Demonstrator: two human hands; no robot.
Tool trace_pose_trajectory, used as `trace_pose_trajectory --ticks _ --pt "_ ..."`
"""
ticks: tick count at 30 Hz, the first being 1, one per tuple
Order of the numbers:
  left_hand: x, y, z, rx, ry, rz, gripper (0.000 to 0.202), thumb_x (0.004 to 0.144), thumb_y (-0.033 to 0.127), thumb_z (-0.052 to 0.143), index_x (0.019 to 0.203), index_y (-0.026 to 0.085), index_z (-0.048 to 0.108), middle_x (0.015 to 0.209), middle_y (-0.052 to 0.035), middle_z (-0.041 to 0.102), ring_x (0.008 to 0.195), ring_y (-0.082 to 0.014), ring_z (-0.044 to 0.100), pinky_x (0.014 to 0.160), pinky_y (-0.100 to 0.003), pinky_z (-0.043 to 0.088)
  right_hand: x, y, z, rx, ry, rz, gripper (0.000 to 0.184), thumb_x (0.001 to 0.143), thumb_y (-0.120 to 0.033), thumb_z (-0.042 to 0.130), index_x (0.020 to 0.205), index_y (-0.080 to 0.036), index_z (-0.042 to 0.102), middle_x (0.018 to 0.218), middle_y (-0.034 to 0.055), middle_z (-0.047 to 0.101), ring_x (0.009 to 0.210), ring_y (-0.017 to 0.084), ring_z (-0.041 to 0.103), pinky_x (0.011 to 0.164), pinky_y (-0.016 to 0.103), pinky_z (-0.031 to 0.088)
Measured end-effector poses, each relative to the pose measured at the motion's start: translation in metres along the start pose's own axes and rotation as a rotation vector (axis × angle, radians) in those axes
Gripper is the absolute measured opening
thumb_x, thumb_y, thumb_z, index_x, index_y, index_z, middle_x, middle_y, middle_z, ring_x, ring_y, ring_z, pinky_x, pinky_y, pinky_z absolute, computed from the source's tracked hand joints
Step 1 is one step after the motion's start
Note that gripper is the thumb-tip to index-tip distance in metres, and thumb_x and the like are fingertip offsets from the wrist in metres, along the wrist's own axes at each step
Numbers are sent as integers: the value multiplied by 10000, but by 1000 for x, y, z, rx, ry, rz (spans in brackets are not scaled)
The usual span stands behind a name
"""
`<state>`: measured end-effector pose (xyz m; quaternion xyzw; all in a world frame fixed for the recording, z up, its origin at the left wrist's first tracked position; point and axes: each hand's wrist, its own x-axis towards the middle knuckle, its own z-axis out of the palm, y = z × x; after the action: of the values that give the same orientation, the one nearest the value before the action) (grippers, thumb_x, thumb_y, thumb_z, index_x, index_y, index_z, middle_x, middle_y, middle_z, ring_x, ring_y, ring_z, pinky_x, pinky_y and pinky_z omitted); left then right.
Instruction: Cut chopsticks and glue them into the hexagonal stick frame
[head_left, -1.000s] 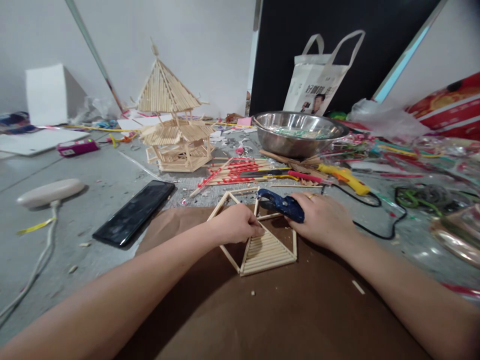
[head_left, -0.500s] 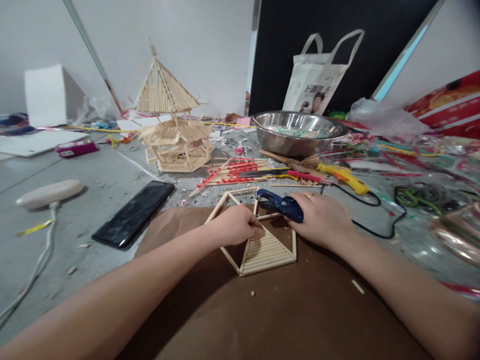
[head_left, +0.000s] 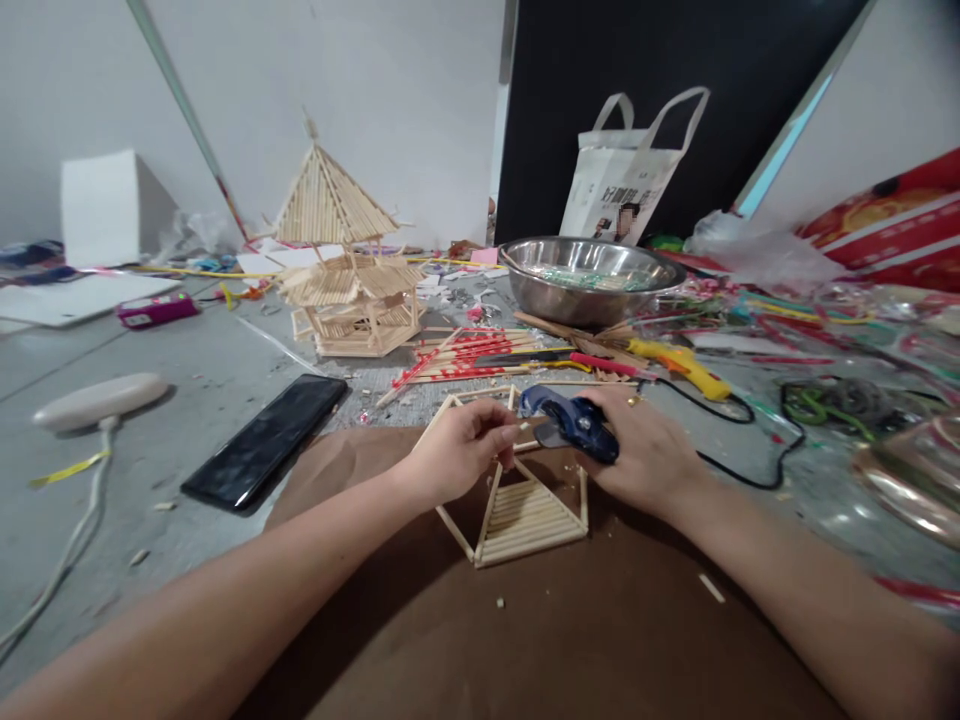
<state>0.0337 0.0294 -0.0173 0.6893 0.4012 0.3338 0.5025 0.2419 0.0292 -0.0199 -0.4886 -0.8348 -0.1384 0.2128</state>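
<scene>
My right hand (head_left: pixel 649 445) is closed round blue-handled cutters (head_left: pixel 581 425), their jaws pointing left. Between the thumb and fingers of my left hand (head_left: pixel 469 445) is a short wooden stick (head_left: pixel 524 427), its end close to the cutter jaws; whether they touch I cannot tell. Below both hands lies a flat frame of wooden sticks (head_left: pixel 583 500) on brown paper (head_left: pixel 420 640). One triangular section of it is partly filled with a row of parallel sticks (head_left: pixel 532 535). My left hand hides part of the frame's left side.
Behind stand a stick pagoda model (head_left: pixel 352 290) and a steel basin (head_left: pixel 585 300). Red-patterned sticks (head_left: pixel 480 350) lie before them, with a yellow glue gun (head_left: pixel 686 368) on the right. A black phone (head_left: pixel 266 440) rests left, near a white corded device (head_left: pixel 101 400).
My left hand has lifted from the filled section with the stick, up toward the cutters. The cutters have turned slightly and their blade shows more. The whole view has shifted a little.
</scene>
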Motion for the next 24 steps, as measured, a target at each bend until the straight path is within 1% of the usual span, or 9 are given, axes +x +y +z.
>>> trace_pose_trajectory --ticks 2,4,7,10,13,16,18,20,24 --pt "0 4 1 -122 11 -56 219 783 266 426 942 134 498 562 41 491 389 -30 339 399 -164 262 0 -2 -1 -3 -16 12 414 681 -375 487 1030 -156 446 972 92 561 865 228 535 705 325 400" --pt "-1 7 1 -176 -1 -103 250 785 243 425 996 126 492 562 43 491 351 -19 306 364 -164 231 0 -2 -2 -9 -22 17 409 685 -376 484 1032 -163 444 976 92 561 864 230 536 695 325 398" --pt "-3 8 1 -227 -17 -119 220 774 237 452 961 128 493 588 28 536 342 -17 344 354 -158 256 0 -2 -2 -20 -29 31 414 688 -391 478 1035 -167 445 980 90 561 856 232 538 674 322 397" --pt "-3 4 0 -352 -8 -128 180 756 286 490 885 166 454 624 31 571 331 -25 390 336 -155 286 -1 -1 0 -25 -28 18 420 688 -396 479 1038 -167 444 985 90 556 869 232 533 686 321 395" --pt "-1 -1 -1 -488 41 -148 193 718 323 540 743 167 429 589 49 549 324 -28 412 313 -146 277 -2 0 2 -27 -21 -5 421 675 -352 497 1047 -165 436 978 94 554 870 230 531 703 325 392" --pt "1 -3 -2 -621 86 -170 213 708 311 560 681 153 420 566 55 516 323 -11 382 311 -135 241 -2 0 3 -12 -5 -40 419 668 -321 505 1047 -158 435 978 98 553 882 226 523 733 329 392" --pt "1 -3 -2 -718 67 -204 193 727 288 544 679 152 416 557 56 498 325 -5 366 318 -128 214 -2 -1 2 -1 17 -78 409 673 -325 501 1038 -149 441 976 103 551 895 222 514 757 328 391" --pt "0 -2 -1 -805 20 -228 164 753 268 512 689 154 414 550 54 483 331 -6 364 326 -127 206 -1 -2 2 2 41 -109 413 676 -345 499 1030 -137 448 969 112 546 900 222 506 771 331 392" --pt "-4 -1 3 -893 -15 -225 158 785 274 462 692 156 416 536 57 455 332 -12 353 332 -141 229 -1 -4 2 5 71 -150 425 686 -359 489 1041 -130 444 974 124 532 914 226 490 787 352 388"
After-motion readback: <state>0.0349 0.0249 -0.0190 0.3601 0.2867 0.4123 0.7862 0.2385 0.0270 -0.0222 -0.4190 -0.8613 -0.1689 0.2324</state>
